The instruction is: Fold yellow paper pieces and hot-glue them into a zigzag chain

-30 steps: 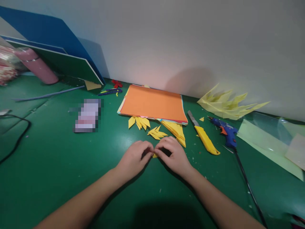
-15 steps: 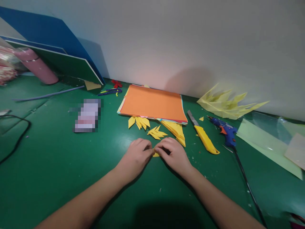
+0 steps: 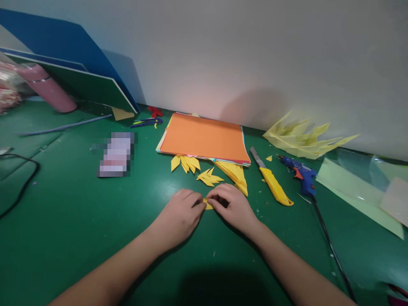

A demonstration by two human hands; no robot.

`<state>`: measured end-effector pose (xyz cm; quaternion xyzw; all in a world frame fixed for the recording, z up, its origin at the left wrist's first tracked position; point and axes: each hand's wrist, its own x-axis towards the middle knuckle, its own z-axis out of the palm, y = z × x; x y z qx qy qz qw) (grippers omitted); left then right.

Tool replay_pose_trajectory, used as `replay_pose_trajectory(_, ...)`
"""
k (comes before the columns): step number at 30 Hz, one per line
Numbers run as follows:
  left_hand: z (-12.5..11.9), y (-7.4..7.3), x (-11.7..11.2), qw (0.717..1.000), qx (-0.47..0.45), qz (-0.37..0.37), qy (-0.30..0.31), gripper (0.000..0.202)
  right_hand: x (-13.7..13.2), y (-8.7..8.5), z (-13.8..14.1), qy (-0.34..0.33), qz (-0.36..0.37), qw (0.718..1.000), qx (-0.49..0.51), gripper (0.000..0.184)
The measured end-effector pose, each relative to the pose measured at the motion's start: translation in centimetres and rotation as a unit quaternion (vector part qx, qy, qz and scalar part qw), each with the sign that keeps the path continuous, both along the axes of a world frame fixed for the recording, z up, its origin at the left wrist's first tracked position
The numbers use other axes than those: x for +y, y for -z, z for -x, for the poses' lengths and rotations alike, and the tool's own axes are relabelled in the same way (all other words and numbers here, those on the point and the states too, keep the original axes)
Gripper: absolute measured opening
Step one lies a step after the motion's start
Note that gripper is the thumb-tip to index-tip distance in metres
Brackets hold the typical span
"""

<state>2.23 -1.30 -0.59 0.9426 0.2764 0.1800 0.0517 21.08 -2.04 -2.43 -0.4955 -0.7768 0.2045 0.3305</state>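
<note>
Close together at the middle of the green table, my left hand (image 3: 184,211) and my right hand (image 3: 232,207) both pinch a small piece of yellow paper (image 3: 208,204). Most of that piece is covered by my fingers, so its full shape is hidden. Just beyond my hands lie a small pile of folded yellow paper pieces (image 3: 209,177) and a fanned group of pointed yellow pieces (image 3: 185,163). Larger folded yellow paper triangles (image 3: 233,173) stick out from under a stack of coloured paper with an orange sheet (image 3: 204,138) on top.
Right of my hands lie a yellow utility knife (image 3: 274,185) with its blade out and a blue glue gun (image 3: 300,172) with a black cord. A spiky pale-yellow paper shape (image 3: 306,138) stands by the wall. To the left are a blurred-out phone (image 3: 116,154) and a pink bottle (image 3: 47,88).
My left fingers have shifted slightly on the yellow paper, and a little more of it shows between my hands. My right hand has hardly moved.
</note>
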Motion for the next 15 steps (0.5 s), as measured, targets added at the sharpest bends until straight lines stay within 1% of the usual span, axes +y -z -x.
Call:
replay_pose_trajectory(3, -0.08, 0.02, -0.19, 1.000, 0.009, -0.011, -0.012, 0.019, -0.05, -0.07, 0.04, 0.001, -0.002, 1.000, 0.000, 0.011)
replay_pose_trajectory(7, 0.01, -0.33, -0.15, 1.000, 0.020, 0.011, 0.003, 0.020, -0.06, -0.14, 0.10, 0.009, -0.006, 1.000, -0.003, 0.011)
replay_pose_trajectory(11, 0.15, -0.60, -0.08, 0.999, 0.010, 0.032, 0.006, 0.021, -0.03, -0.10, 0.13, 0.012, -0.005, 1.000, -0.001, 0.011)
replay_pose_trajectory(15, 0.23, -0.65, -0.02, 0.999, 0.017, 0.030, 0.012, 0.024, 0.02, -0.10, 0.11, 0.008, -0.007, 1.000, -0.001, 0.011)
